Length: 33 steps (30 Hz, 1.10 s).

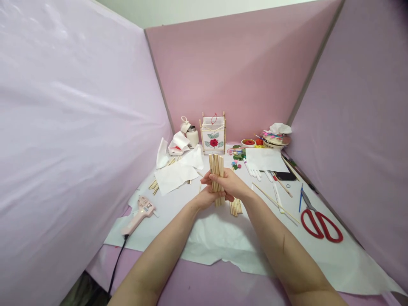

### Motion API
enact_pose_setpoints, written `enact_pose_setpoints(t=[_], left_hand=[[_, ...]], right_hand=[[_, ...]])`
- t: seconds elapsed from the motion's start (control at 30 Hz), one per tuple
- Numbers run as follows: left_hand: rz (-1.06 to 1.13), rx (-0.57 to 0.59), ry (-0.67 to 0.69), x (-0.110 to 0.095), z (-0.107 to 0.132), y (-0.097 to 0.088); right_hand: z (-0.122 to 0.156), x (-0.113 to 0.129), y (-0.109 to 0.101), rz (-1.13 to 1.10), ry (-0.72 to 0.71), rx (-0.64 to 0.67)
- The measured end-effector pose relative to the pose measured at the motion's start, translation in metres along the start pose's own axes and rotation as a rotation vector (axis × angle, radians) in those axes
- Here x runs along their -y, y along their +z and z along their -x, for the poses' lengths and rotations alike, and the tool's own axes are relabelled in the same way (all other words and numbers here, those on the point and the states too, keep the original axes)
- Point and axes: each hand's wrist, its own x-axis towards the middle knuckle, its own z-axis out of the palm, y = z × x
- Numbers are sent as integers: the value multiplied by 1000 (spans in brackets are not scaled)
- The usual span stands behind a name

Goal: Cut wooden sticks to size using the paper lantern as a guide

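Observation:
Upright over the middle of the table is a bundle of pale wooden sticks (216, 163), gripped by both hands. My left hand (208, 197) wraps the lower part of the bundle. Higher up, my right hand (228, 180) closes round the same sticks from the right, its thumb across their front. Their top ends stand roughly level above my fingers. More short sticks (236, 207) lie on the table just right of my hands. Behind the bundle stands a white lantern (213, 138) with a stick frame and a red flower on its front.
A pink glue gun (140, 216) with a black cord lies at left. White paper pieces (175, 175) partly cover other sticks (154, 186). Red-handled scissors (320, 221), a long stick (276, 203), white markers (253, 172) and a paper sheet (264, 159) are at right. Pinkish walls enclose the table.

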Motion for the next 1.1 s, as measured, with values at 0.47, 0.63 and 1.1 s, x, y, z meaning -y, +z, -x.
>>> enact_pose_setpoints(t=[0.47,0.63,1.1], left_hand=[[111,-32,95,9,-5,-10],[153,-52,94,14,-7,-12],[148,-52,68,14,-7,-12]], right_hand=[[2,14,-21,498,-288,-362],[8,20,-18,622,-278,-436],[-2,9,-18,557,-231,-362]])
